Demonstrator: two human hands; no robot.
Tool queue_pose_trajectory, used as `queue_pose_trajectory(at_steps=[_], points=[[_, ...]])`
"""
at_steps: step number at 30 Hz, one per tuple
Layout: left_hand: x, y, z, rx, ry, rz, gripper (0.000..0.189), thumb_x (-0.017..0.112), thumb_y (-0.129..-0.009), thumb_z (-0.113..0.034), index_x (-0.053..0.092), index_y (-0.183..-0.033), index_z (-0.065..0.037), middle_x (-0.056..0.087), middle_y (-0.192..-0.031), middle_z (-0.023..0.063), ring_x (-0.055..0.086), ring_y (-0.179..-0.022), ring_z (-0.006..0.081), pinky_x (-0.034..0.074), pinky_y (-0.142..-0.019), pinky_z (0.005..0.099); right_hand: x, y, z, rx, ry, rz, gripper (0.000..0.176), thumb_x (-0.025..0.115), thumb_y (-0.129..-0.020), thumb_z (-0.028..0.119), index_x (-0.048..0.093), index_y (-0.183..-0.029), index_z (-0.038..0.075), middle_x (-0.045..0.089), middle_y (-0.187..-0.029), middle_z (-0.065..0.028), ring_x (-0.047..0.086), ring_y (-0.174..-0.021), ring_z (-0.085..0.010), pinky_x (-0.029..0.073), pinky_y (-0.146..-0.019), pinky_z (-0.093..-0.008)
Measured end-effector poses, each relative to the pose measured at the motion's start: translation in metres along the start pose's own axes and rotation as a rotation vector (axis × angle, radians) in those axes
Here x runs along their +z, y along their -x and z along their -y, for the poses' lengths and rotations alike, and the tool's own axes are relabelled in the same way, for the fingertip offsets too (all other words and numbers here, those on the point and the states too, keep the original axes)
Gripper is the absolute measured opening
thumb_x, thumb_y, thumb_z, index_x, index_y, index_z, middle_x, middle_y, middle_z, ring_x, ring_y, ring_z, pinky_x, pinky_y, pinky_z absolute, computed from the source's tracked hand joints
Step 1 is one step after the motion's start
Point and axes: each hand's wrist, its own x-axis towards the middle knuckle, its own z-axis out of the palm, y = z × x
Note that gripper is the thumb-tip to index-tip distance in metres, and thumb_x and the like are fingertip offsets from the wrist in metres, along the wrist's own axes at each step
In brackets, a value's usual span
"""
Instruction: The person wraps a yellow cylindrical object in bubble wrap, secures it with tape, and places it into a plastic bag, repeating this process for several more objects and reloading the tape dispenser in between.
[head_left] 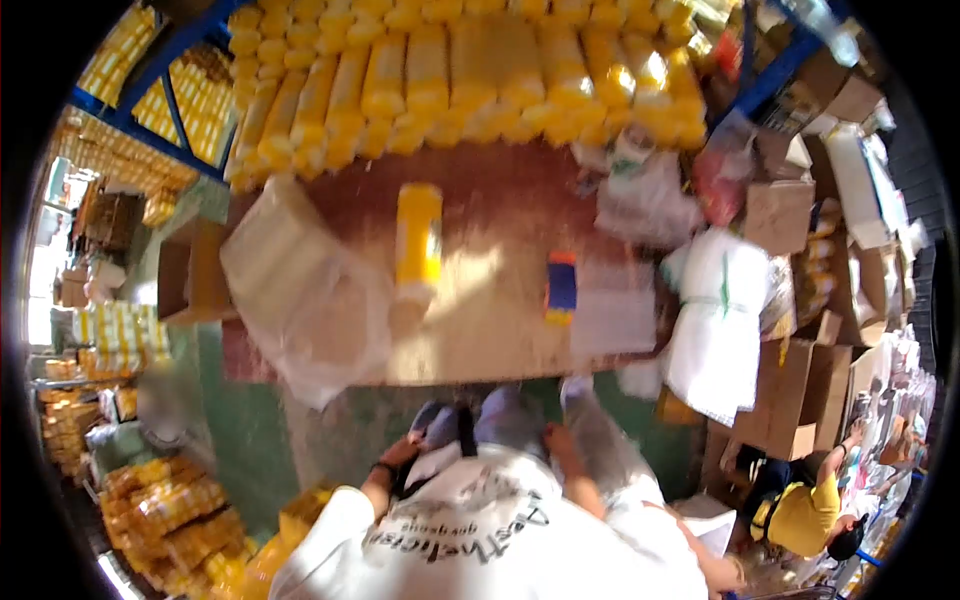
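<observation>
My left hand [408, 445] hangs low beside my thigh, below the table's front edge, with a dark band on the wrist. My right hand [555, 438] rests by my other thigh; its fingers are too small and blurred to make out, as are the left hand's. Ahead on the wooden tabletop [480, 340] stands a yellow plastic-wrapped pack [419, 235]. To its left, a big clear plastic bag [300, 290] droops over the front edge. Right of the pack are a small blue and orange packet [561, 287] and a stack of clear plastic sleeves [612, 307].
Yellow wrapped packs [470, 75] are piled along the table's back. A white bundle [715, 320] tied with green string sits at the right end, near cardboard boxes [770, 400]. Someone in grey trousers [600, 430] stands close at my right; a person in yellow [805, 515] is farther off.
</observation>
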Motion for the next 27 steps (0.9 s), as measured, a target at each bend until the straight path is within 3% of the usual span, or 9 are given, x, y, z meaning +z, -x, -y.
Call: queue_pose_trajectory(at_steps=[2,4,7,9,14,18,20,24,27], points=[[0.006,-0.002,0.011,-0.011,0.121,0.055,0.056,0.063,-0.086,-0.038,0.052,-0.124,0.003,0.06,-0.119,0.0199,0.057,-0.11,0.0268,0.044,-0.093,0.0368,-0.023,0.01,-0.009,-0.004,0.029,-0.003,0.021,0.058,-0.074,0.026,0.068,-0.077,0.008,0.068,-0.088,-0.0176,0.065,-0.083,-0.0378,0.052,-0.075,-0.0475],[0.006,-0.015,0.02,-0.076,-0.012,0.099,0.057,0.064,-0.085,-0.041,0.055,-0.121,0.001,0.06,-0.118,0.0209,0.057,-0.112,0.031,0.045,-0.09,0.0373,0.022,-0.02,-0.1,-0.393,0.569,-0.183,0.023,0.054,-0.08,0.025,0.067,-0.078,0.005,0.067,-0.092,-0.0196,0.063,-0.087,-0.0396,0.051,-0.078,-0.0471],[0.015,-0.018,0.021,0.017,-0.201,0.016,0.059,0.068,-0.081,-0.044,0.057,-0.119,-0.001,0.061,-0.116,0.0208,0.058,-0.109,0.0316,0.046,-0.089,0.0371,-0.046,0.038,-0.081,0.061,0.102,-0.215,0.025,0.052,-0.084,0.027,0.067,-0.086,0.006,0.065,-0.097,-0.0214,0.062,-0.092,-0.0401,0.049,-0.078,-0.0502],[0.017,-0.02,0.015,0.006,-0.273,0.089,0.062,0.071,-0.077,-0.045,0.057,-0.119,-0.002,0.061,-0.116,0.0209,0.059,-0.108,0.0326,0.047,-0.088,0.0378,-0.066,0.058,-0.098,0.164,0.148,-0.093,0.026,0.052,-0.085,0.027,0.068,-0.091,0.007,0.065,-0.1,-0.0207,0.061,-0.094,-0.0394,0.048,-0.082,-0.0483],[0.038,-0.027,0.063,0.109,-0.314,0.147,0.053,0.078,-0.067,-0.036,0.062,-0.108,-0.007,0.065,-0.106,0.0176,0.061,-0.102,0.0338,0.048,-0.085,0.0404,-0.072,0.073,-0.144,0.16,0.173,-0.16,0.021,0.057,-0.084,0.024,0.066,-0.097,0.009,0.067,-0.095,-0.0169,0.064,-0.088,-0.0338,0.051,-0.079,-0.0402],[0.055,-0.013,0.101,0.115,-0.392,0.268,0.032,0.068,-0.066,-0.021,0.066,-0.095,-0.008,0.067,-0.098,0.0156,0.063,-0.095,0.0325,0.05,-0.081,0.0413,-0.062,0.066,-0.113,0.08,0.315,-0.13,0.018,0.061,-0.083,0.019,0.064,-0.099,0.009,0.069,-0.09,-0.0121,0.067,-0.084,-0.0254,0.052,-0.072,-0.0358],[0.065,0.006,0.12,0.152,-0.328,0.251,0.028,0.065,-0.064,-0.015,0.067,-0.091,-0.009,0.067,-0.096,0.0157,0.064,-0.093,0.0328,0.051,-0.079,0.041,-0.042,0.064,-0.103,-0.006,0.061,-0.097,0.015,0.063,-0.083,0.014,0.064,-0.096,0.007,0.068,-0.087,-0.011,0.067,-0.079,-0.0207,0.051,-0.069,-0.0319],[0.056,0.032,0.146,0.06,-0.191,0.589,0.036,0.071,-0.065,-0.025,0.068,-0.098,-0.01,0.068,-0.091,0.0086,0.064,-0.087,0.0218,0.05,-0.077,0.0348,-0.025,0.094,-0.048,-0.194,-0.094,0.043,0.013,0.063,-0.083,0.012,0.063,-0.095,0.005,0.068,-0.086,-0.0107,0.066,-0.077,-0.0205,0.051,-0.069,-0.0302],[0.045,0.069,0.145,0.246,0.044,0.706,0.038,0.074,-0.078,-0.025,0.064,-0.109,-0.006,0.064,-0.102,0.0068,0.06,-0.088,0.0183,0.048,-0.074,0.0322,-0.008,0.102,-0.053,-0.174,-0.145,0.141,0.014,0.06,-0.084,0.016,0.063,-0.093,0.006,0.068,-0.088,-0.0126,0.067,-0.081,-0.0263,0.052,-0.072,-0.0346]])
